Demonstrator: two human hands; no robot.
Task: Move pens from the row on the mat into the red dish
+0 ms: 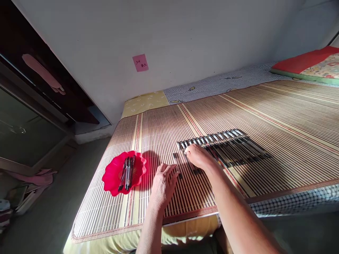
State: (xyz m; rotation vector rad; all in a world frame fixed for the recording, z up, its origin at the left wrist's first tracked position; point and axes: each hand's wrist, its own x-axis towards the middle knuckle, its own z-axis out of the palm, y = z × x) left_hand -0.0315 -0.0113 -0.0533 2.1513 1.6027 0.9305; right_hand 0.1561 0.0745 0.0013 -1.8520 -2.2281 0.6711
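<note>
On the bamboo mat lies a long row of clear pens with black caps (233, 150), set side by side. My right hand (197, 155) is at the left end of this row, its fingers pinched together on a pen; the fingertips partly cover it. One single pen (174, 156) lies apart, just left of the row. My left hand (164, 181) rests beside that pen, palm down with fingers spread, thumb and index near its lower part. Whether they touch it I cannot tell. Several more pens (128, 173) lie in a red scalloped plate (111, 176) to the left.
The bamboo mat (159, 130) covers a bed against a white wall. A pink note (140, 62) is stuck on the wall. Red and floral bedding (307, 63) lies at the far right. A dark door (34, 46) and the floor (87, 165) are at left.
</note>
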